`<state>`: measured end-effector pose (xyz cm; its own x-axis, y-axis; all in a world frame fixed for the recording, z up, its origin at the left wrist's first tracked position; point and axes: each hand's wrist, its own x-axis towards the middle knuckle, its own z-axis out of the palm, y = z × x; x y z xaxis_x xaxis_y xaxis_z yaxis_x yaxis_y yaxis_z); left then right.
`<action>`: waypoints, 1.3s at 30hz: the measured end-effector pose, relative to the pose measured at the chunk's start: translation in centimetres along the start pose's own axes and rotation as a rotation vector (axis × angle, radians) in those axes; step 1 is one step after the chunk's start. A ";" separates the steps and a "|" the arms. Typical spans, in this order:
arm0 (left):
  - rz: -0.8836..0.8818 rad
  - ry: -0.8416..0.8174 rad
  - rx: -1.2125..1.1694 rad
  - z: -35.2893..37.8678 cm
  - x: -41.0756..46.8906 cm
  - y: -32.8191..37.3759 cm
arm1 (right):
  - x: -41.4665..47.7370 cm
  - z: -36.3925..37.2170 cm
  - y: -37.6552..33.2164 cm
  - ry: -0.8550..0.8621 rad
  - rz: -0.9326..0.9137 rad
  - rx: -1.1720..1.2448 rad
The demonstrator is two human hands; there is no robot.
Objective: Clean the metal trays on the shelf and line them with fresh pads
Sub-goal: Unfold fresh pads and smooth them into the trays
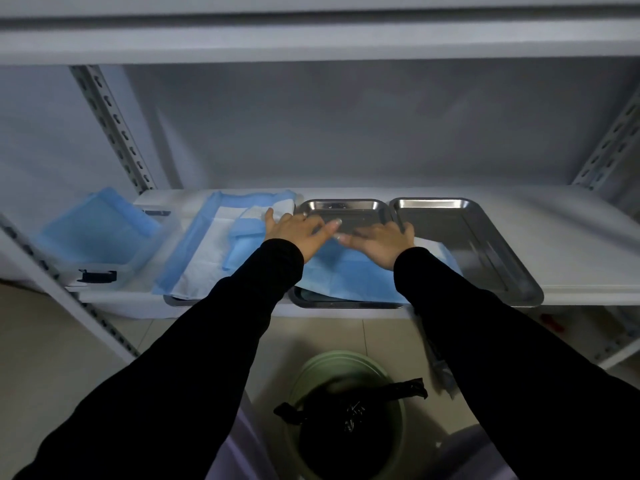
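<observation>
On the white metal shelf board (571, 237) in front of you, three shallow rectangular steel trays with rounded corners sit side by side. The middle steel tray (341, 204), at 12 o'clock from your hands, is half covered. A light blue absorbent pad (346, 271) lies over its near part and laps over the near rim, while the far part shows bare, shiny metal.

Your left hand (294, 233) lies flat on the pad's far edge with its fingers spread and straight, pointing towards 2 o'clock. Your right hand (381, 242) is flat too, with its fingers stretched towards 10 o'clock. The fingertips of both hands nearly meet over the middle of the tray. Neither hand grips anything.

At 3 o'clock from that tray, just beside it, the right steel tray (467, 244) is bare and reflective, with no lining. At 9 o'clock, the left steel tray (180, 301) shows only its near rim under a rumpled blue-and-white pad (207, 247) that is folded over itself near your left hand.

Further towards 9 o'clock stands a clear plastic box with black latches (104, 271) that holds a stack of blue pads (97, 226). Below the shelf, at 6 o'clock, a round green bin (346, 362) on the floor is lined with a black bag (346, 427).
</observation>
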<state>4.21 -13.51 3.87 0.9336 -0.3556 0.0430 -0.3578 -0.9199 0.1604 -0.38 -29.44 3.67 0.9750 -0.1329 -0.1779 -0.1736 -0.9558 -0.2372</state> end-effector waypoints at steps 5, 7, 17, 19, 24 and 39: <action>0.007 -0.063 0.176 -0.7 -0.6 0.0 | -1.4 -0.9 -0.2 0.043 -0.019 -0.079; 0.005 -0.104 0.252 -0.7 -1.0 -0.1 | -1.8 -1.0 -0.1 0.043 0.000 -0.094; 0.064 -0.204 0.434 -0.1 -1.7 -0.6 | -3.1 -1.0 0.2 -0.064 -0.009 -0.209; 0.053 -0.246 0.422 -0.2 -1.7 -0.4 | -3.1 -1.2 0.1 -0.068 0.020 -0.204; 0.050 -0.158 0.279 -0.3 -1.5 -0.4 | -3.0 -1.4 0.0 -0.027 0.070 -0.234; 0.050 0.348 0.168 -2.6 -1.1 0.6 | -3.1 -2.0 0.1 0.388 0.053 -0.162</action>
<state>3.03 -13.30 6.47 0.8549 -0.3497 0.3832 -0.3737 -0.9274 -0.0125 -3.18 -29.62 6.17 0.9506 -0.2420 0.1945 -0.2308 -0.9698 -0.0788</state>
